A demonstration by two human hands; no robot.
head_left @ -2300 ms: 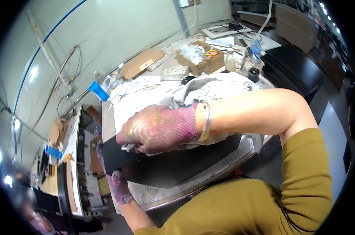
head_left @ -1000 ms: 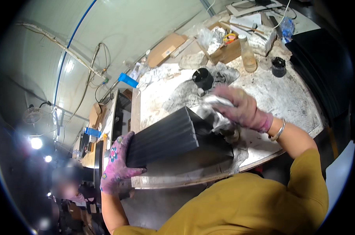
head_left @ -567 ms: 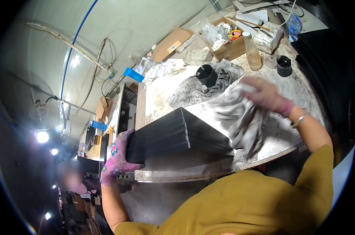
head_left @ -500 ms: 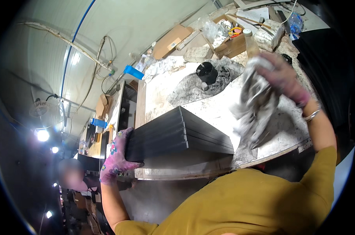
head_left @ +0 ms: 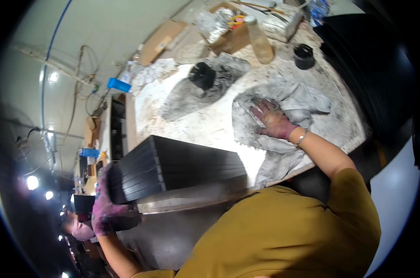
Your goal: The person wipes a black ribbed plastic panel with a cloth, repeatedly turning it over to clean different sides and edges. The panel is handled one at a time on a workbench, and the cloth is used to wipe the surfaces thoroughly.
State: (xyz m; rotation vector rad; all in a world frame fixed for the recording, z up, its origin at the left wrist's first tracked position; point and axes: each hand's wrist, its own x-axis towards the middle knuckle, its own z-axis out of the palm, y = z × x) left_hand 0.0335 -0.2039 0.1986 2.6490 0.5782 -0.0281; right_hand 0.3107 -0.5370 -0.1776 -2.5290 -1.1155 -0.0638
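A stack of flat black boards (head_left: 187,164) juts over the front edge of the white, smudged table (head_left: 200,125). Around its left end, my left hand (head_left: 103,204) in a pink flowered glove is closed, thumb beneath. My right hand (head_left: 272,121), in a stained pink glove, lies flat with fingers spread on a grey, dirty cloth (head_left: 307,97) laid out on the table's right part. Part of the cloth drapes toward the front edge. Farther back, a black cup (head_left: 202,76) stands on another blackened rag (head_left: 182,102).
Behind the cloth stand a bottle of cloudy liquid (head_left: 261,46) and a second black container (head_left: 304,56). A cardboard box (head_left: 231,39) with plastic wrap sits at the back. Black sheets (head_left: 367,65) are piled at the right. Another person (head_left: 82,230) is at the far left.
My right hand has lowered the bunched cloth from the air onto the table, where it is now spread under my palm. My left hand still holds the boards; the view has shifted.
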